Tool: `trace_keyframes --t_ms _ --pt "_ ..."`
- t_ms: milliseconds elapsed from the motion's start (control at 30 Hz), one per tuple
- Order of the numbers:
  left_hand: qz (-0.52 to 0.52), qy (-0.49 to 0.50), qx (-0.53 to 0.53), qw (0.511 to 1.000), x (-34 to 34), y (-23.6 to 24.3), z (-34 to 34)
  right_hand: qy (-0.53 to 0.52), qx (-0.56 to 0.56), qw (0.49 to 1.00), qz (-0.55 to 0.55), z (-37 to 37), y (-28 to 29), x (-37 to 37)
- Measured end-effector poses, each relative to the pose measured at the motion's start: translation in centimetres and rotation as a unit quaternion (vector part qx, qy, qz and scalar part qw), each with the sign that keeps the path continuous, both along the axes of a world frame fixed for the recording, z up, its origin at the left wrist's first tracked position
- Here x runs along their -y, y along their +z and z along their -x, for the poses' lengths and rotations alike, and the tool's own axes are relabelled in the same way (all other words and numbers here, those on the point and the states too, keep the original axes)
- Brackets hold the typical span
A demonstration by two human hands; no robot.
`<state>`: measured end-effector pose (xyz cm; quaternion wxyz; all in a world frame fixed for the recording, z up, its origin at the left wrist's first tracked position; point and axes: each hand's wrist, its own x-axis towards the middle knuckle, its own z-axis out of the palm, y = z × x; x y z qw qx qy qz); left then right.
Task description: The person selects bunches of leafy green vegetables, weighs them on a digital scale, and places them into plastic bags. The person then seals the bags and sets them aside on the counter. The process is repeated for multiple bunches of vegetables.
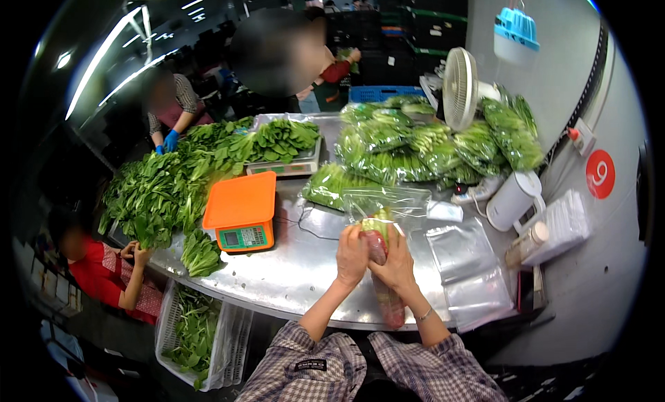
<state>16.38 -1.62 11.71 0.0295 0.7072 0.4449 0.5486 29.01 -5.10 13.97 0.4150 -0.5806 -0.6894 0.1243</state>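
Both hands at work over a stainless-steel worktable (305, 287), near its front edge. Left hand (352, 255): fingers curled, grasping the left side of a reddish bundle (392, 312) in a clear plastic bag (402, 199). Right hand (397, 262): grasping the same bundle from the right, thumb along it; bracelet on the wrist. Bundle lies lengthwise between the palms — pale yellow-green at the far end, red at the near end, which reaches the table's near edge. Exact vegetable: cannot tell. Loose, crumpled part of the bag spreads beyond the fingertips.

Right of the hands: flat clear bags (478, 298) on the steel; beyond these a white packet (445, 211), a white electric kettle (511, 202) and a jar (528, 244). Far side: piled bagged leafy greens (409, 145), with a pale fan (459, 90) standing behind.

Left of the hands: orange digital scale (240, 194), its pan bare. Behind it, a second scale (284, 168) carries loose greens; a large heap of leafy greens (156, 194) covers the table's left end. Below that end, a white plastic crate (235, 339) holds more greens.

Two co-workers at the heap — one in blue gloves (170, 140), one in a red top (100, 274).
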Motion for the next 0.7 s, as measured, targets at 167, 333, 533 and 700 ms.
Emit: trace_keyframes --t_ms 167,333,533,700 --pt "0.329 -0.023 -0.115 0.937 2.6 -6.3 1.2 0.018 0.118 0.965 0.232 -1.0 -7.3 -0.1" --pt "0.275 -0.055 -0.118 0.953 4.7 -6.5 0.9 -0.046 0.083 0.988 0.120 -0.9 -9.7 0.2" --pt "0.300 -0.085 -0.144 0.939 4.5 -1.3 -2.4 0.017 0.095 0.991 0.096 -1.0 -7.1 -0.9" --pt "0.163 -0.046 -0.140 0.976 6.2 -3.5 -0.6 -0.019 0.073 0.990 0.117 -1.2 -10.3 -2.2"
